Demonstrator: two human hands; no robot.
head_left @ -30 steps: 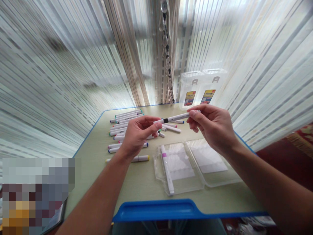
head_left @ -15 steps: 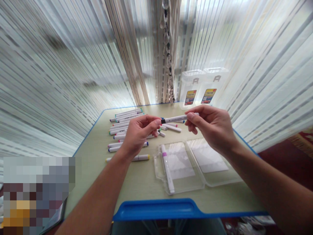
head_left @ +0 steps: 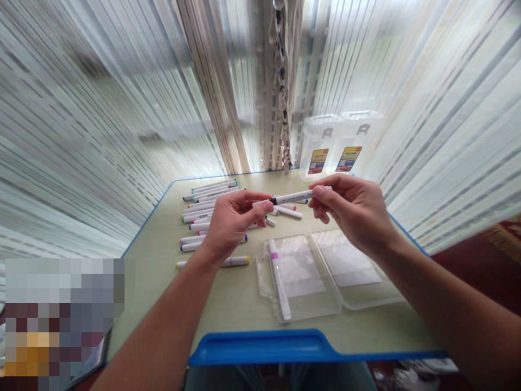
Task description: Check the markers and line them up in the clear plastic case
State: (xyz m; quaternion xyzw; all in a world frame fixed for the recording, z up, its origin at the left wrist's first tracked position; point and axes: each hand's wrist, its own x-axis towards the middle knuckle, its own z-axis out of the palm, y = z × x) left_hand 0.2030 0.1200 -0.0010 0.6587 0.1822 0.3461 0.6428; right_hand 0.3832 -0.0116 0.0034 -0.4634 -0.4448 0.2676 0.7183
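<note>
Above the middle of the table, a white marker (head_left: 293, 197) with a black band lies roughly level between both hands. My left hand (head_left: 236, 220) is closed, pinching its capped left end between thumb and fingers. At the other end, my right hand (head_left: 350, 209) grips the barrel with thumb and fingertips. Below them, an open clear plastic case (head_left: 337, 304) rests on the table, and a white marker with a purple band (head_left: 280, 279) lies along its left side. Several white markers (head_left: 203, 209) with coloured ends are spread behind and beside my left hand, which partly covers them.
Two clear cases (head_left: 315, 136) with yellow labels stand upright at the table's back edge. The pale green table (head_left: 150, 282) has a blue rim and a blue tray (head_left: 260, 347) at the front. String curtains (head_left: 134, 98) hang around the back and sides.
My left fingers have shifted slightly on the marker, so its white end now shows between thumb and fingers. The right hand has barely moved.
</note>
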